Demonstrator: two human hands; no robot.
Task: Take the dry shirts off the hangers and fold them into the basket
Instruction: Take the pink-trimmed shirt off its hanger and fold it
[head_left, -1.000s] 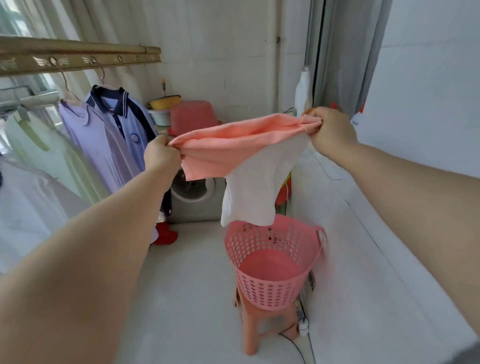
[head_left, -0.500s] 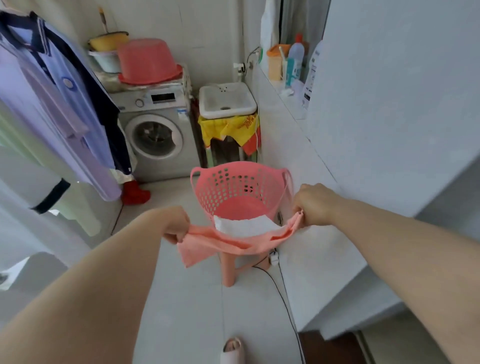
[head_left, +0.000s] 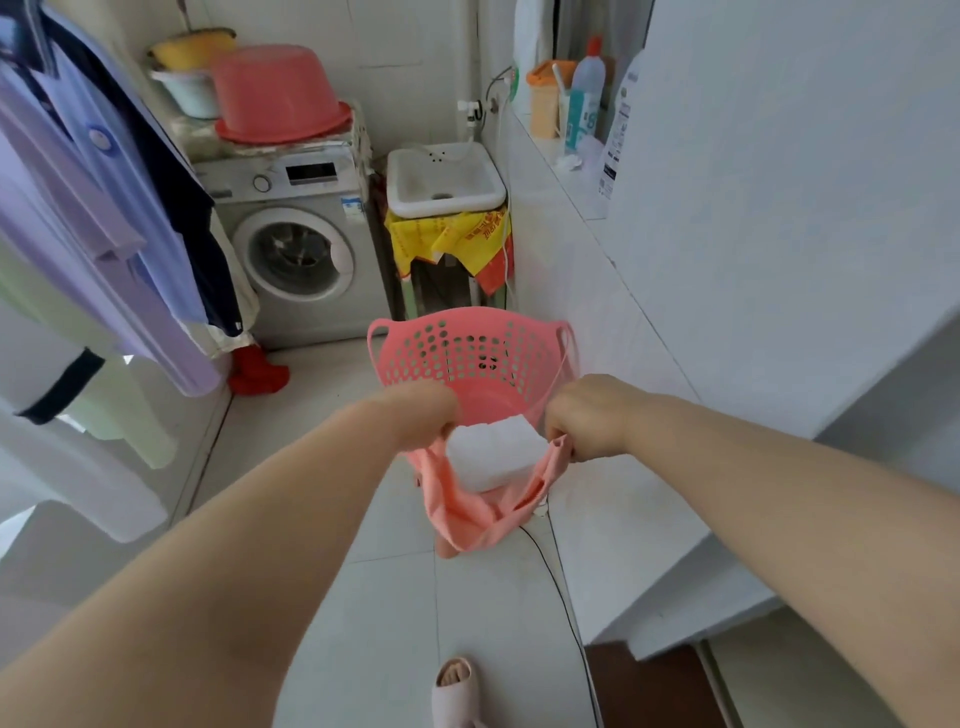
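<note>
A pink and white shirt (head_left: 480, 493) hangs folded between my hands, just in front of the pink perforated basket (head_left: 467, 348). My left hand (head_left: 421, 410) grips its left end and my right hand (head_left: 587, 415) grips its right end, the two hands close together at the basket's near rim. The pink cloth sags below in a loop, with the white part (head_left: 493, 457) on top. The basket stands on a pink stool that is mostly hidden by the shirt. Other shirts (head_left: 104, 208), lilac, blue with navy trim, pale green and white, hang at the left.
A washing machine (head_left: 296, 249) with a red basin (head_left: 275, 93) on top stands at the back, a white sink (head_left: 441, 176) beside it. A tiled ledge (head_left: 587, 291) with bottles runs along the right. A cable (head_left: 561, 587) crosses the floor, and my slipper (head_left: 457, 691) shows below.
I have brought the shirt down from chest height to the basket's rim, and my hands have moved closer together, so the cloth now sags between them. My view has tilted downward.
</note>
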